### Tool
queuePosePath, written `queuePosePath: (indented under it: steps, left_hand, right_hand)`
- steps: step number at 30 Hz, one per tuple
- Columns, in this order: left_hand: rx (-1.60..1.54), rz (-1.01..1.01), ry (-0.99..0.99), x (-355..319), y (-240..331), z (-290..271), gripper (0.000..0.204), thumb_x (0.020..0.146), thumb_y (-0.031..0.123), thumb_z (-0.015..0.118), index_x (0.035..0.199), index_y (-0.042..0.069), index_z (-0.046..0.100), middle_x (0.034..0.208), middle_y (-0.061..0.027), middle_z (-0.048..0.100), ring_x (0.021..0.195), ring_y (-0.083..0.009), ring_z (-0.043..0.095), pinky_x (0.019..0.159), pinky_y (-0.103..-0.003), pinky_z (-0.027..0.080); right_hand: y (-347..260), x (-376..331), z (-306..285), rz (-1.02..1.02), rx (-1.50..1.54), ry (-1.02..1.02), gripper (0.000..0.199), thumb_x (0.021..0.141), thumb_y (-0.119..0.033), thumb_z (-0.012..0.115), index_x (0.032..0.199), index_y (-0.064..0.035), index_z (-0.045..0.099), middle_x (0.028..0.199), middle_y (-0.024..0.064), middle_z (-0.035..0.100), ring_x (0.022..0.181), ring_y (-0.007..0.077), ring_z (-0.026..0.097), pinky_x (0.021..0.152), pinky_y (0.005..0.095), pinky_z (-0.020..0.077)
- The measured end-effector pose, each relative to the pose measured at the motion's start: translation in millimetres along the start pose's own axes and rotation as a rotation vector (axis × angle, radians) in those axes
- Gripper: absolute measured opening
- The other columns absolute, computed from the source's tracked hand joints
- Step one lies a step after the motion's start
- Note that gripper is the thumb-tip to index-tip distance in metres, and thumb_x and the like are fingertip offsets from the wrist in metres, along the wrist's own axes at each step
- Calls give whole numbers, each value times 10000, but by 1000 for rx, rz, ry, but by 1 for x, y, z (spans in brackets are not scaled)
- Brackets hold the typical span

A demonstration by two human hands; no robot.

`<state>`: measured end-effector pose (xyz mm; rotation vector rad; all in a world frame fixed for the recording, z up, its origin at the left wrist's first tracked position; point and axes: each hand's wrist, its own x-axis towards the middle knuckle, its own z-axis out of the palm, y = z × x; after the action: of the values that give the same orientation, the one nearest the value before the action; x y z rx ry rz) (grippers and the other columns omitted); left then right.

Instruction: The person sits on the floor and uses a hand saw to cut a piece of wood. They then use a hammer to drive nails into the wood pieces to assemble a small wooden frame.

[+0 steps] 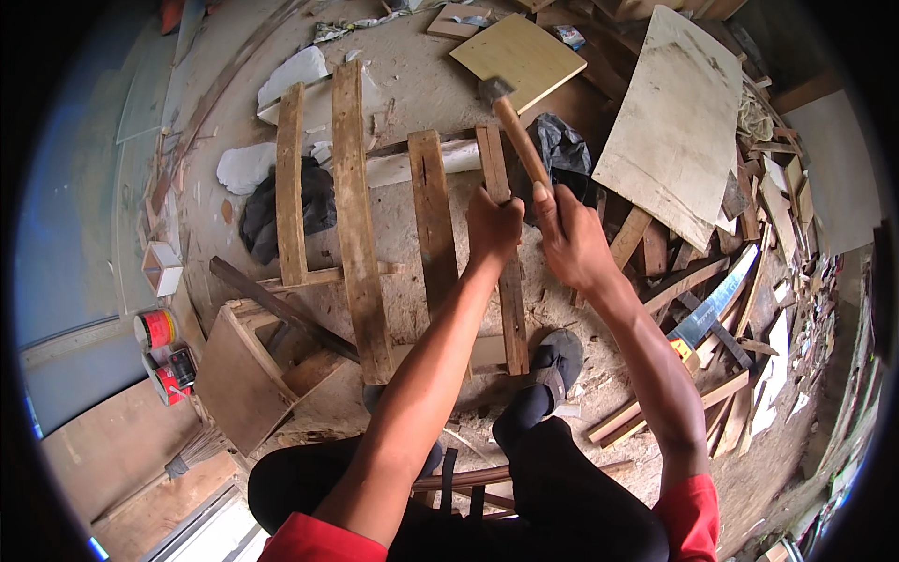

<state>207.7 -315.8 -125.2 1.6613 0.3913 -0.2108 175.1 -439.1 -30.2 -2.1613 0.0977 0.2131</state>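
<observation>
My right hand (pixel 573 244) is closed round the wooden handle of a hammer (pixel 524 142). The hammer slants up to the left, its dark metal head raised above the work. Beside it, my left hand (pixel 494 225) is closed on a narrow wooden slat (pixel 512 314), the rightmost piece of a slatted wooden frame; its fingertips are partly hidden. Other slats of that frame, a wide one (pixel 426 201), a long one (pixel 351 206) and a shorter one (pixel 290 187), run roughly parallel to the left. A crosspiece (pixel 328 276) lies under the left slats.
A handsaw (pixel 716 304) lies on scrap wood at right, below a large pale board (pixel 670 122). A yellowish panel (pixel 520 56) lies at the back. Black plastic bags (pixel 562 145) sit nearby. At left are red cans (pixel 156 328) and a wooden box-like piece (pixel 243 379). My shoe (pixel 560 356) stands near the slat.
</observation>
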Motion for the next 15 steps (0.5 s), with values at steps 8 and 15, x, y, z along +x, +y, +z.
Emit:
queuePosePath:
  steps: [8,15]
  left_hand:
    - [23,48,10,-2,1,-3,193,779,67,621,903,-63,551,646,-161,624,481,-230,618,473,-383,510]
    - [-64,57,-7,-5,3,-9,162,778,69,613,849,-55,538,626,-168,615,483,-245,626,470,-386,503]
  right_hand:
    - [22,0,15,-89,-99,29,466,1051,-376,430,915,61,520,709,311,598,772,534,604,622,522,459]
    - [-15,-16,-2,-227,123,128,397,1067,-345,386,914,-9,533,603,90,497,523,198,489,523,361,414]
